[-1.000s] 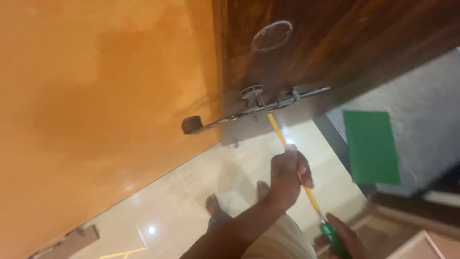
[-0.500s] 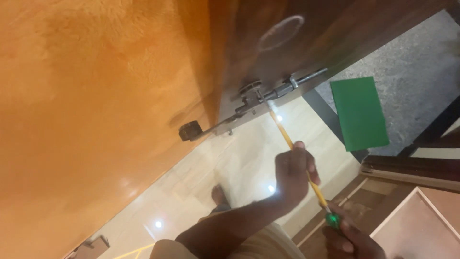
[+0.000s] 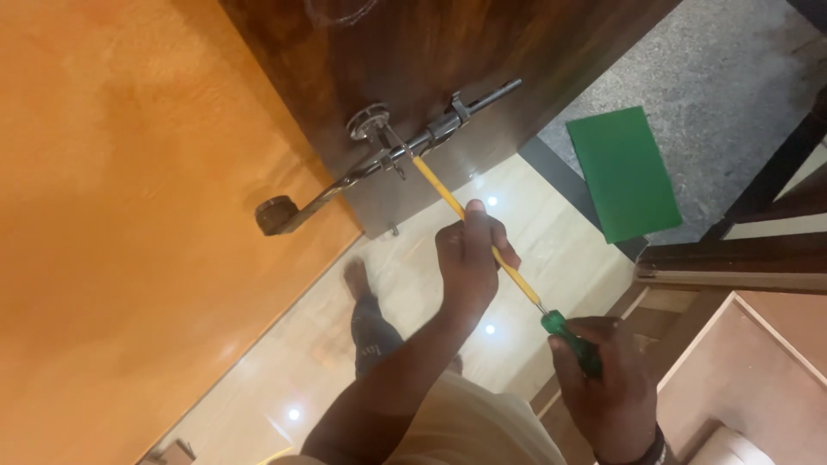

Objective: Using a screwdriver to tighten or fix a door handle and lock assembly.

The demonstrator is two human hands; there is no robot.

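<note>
Head view, looking down along a door. The person's right hand (image 3: 613, 379) is closed around the green handle of a screwdriver (image 3: 482, 237), low and to the right in the frame. The tool's long yellow shaft runs up and to the left from that handle. The left hand (image 3: 469, 258) grips the shaft about midway along its length, fingers wrapped around it, thumb side toward the door.

The screwdriver tip meets the metal door latch (image 3: 392, 155), just beside a small round mounting plate (image 3: 369, 120) on the dark wood door (image 3: 448, 43). The exact contact point cannot be resolved; the tip seems to sit at a screw or bracket on the latch bar, but the metal parts overlap there. The latch bar runs diagonally, from a thin rod end at upper right down to a dark knob (image 3: 276, 215) at lower left, which lies over the orange panel (image 3: 129, 215) filling the left of the frame.

Below the hands is a pale glossy tile floor (image 3: 551, 232) with small bright reflections of lights. One bare foot (image 3: 355, 277) of the person stands on the tile, below the latch. A flat green rectangular sheet (image 3: 624, 172) lies on the grey speckled floor (image 3: 715, 77) at upper right, well apart from both hands. A wood frame (image 3: 732, 263) crosses the right edge, and a light brown board (image 3: 758, 362) sits at lower right near the right hand.
</note>
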